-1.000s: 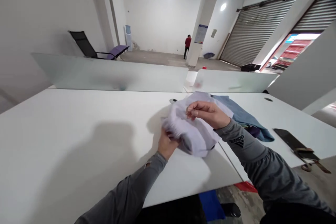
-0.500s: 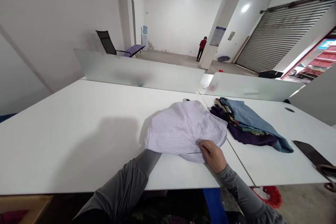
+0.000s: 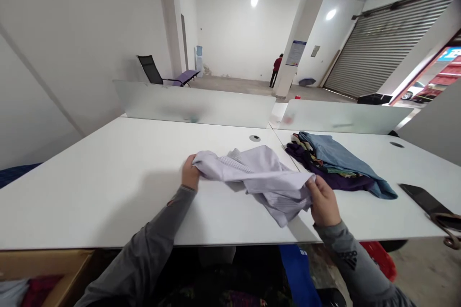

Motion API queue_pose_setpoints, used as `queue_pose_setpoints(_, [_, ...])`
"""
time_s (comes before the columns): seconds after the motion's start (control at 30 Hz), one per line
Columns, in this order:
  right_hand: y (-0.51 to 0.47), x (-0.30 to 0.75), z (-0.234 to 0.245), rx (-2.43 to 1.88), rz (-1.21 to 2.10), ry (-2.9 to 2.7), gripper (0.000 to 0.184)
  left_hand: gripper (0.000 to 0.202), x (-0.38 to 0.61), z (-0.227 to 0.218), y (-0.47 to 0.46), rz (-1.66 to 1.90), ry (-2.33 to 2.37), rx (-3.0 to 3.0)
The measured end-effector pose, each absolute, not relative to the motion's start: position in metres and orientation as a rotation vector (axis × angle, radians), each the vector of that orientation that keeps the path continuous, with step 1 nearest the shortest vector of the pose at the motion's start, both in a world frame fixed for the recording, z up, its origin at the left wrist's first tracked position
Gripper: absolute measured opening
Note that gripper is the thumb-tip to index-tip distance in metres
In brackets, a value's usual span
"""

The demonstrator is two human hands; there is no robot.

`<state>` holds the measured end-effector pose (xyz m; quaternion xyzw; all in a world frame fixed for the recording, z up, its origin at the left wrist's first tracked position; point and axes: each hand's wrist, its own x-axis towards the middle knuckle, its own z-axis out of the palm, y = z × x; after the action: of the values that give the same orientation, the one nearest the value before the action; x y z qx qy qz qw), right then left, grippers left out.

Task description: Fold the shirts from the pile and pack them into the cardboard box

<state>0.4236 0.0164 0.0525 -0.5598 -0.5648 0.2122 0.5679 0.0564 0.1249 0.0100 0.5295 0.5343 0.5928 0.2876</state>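
Note:
A pale lilac, finely striped garment (image 3: 259, 177), perhaps a shirt, stretches between my two hands above the white table (image 3: 108, 187). My left hand (image 3: 190, 172) is closed on its left end, and my right hand (image 3: 323, 200) pinches its right edge. Loose cloth sags and bunches in the middle, with one corner dropping toward the table's front. To the right of my right hand lies a heap of folded clothes: blue denim (image 3: 338, 153) on top, dark purple cloth (image 3: 334, 181) and patterned fabric underneath.
A dark phone-like slab (image 3: 425, 199) and brown-handled scissors (image 3: 446, 225) lie at the right. Frosted panels (image 3: 201, 105) line the table's back edge. A cardboard box (image 3: 77, 268) with clothes stands lower left, a red basin (image 3: 383, 259) lower right. A person (image 3: 276, 71) stands far back.
My left hand has come out from beneath the garment and now grips its left end. My right hand has moved right and up, pulling the cloth taut, with its plainer side showing.

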Motion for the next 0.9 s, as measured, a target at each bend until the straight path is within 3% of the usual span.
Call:
queue_pose_setpoints(0.07, [0.022,0.424,0.069,-1.253,0.708,-1.181,0.034,0.017,0.026,0.013,0.124,1.451,1.511,1.518])
queue_pose_setpoints(0.23, [0.029,0.410,0.084,-1.208,1.150,-1.175,0.035,0.042,-0.034,0.019,0.103,0.929,1.835,2.107])
queue_pose_setpoints(0.4, [0.028,0.383,0.087,-1.169,1.189,-1.325,0.035,0.077,0.014,0.015,0.057,0.684,1.543,2.705])
queue_pose_setpoints(0.5, [0.026,0.373,0.095,-1.150,1.129,-1.492,0.036,0.073,0.058,0.009,0.044,0.683,1.514,2.852])
queue_pose_setpoints(0.63, [0.015,0.376,0.089,-1.287,0.773,-2.128,0.053,0.038,0.069,0.011,0.062,0.834,1.505,2.770])
queue_pose_setpoints(0.77, [0.011,0.394,0.058,-1.857,0.002,-2.315,0.019,0.026,0.045,0.033,0.083,1.226,1.484,2.278])
queue_pose_setpoints(0.9, [0.027,0.417,0.061,-2.127,-0.494,-2.013,0.017,0.021,0.038,0.073,0.084,1.460,1.361,2.122])
